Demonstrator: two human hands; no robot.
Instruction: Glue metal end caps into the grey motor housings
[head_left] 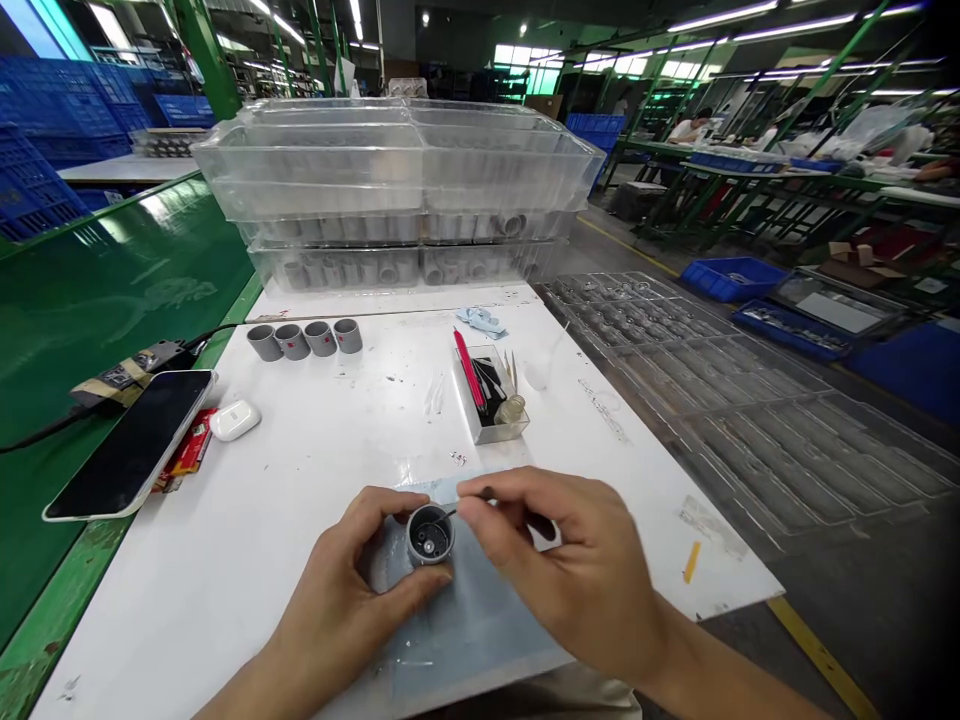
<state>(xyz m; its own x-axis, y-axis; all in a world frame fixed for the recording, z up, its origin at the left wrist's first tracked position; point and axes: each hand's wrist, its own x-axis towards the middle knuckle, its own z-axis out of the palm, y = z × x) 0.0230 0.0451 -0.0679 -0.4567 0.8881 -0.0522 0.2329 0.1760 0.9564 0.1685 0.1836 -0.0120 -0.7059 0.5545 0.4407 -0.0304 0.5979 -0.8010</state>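
Left hand [341, 600] low center, fingers curled inward; right hand [566, 570] just right, thumb and forefinger pinched.

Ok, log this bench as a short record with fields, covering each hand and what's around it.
Left hand: grips a grey cylindrical cup around its side, open end up
Right hand: pinches a thin tool, its tip at the cup's rim
Under hands: pale blue plastic sheet on a white bench top
Nearby: four grey cups in a row; transparent box holding a small glass bottle
Behind: stacked transparent trays of grey cups
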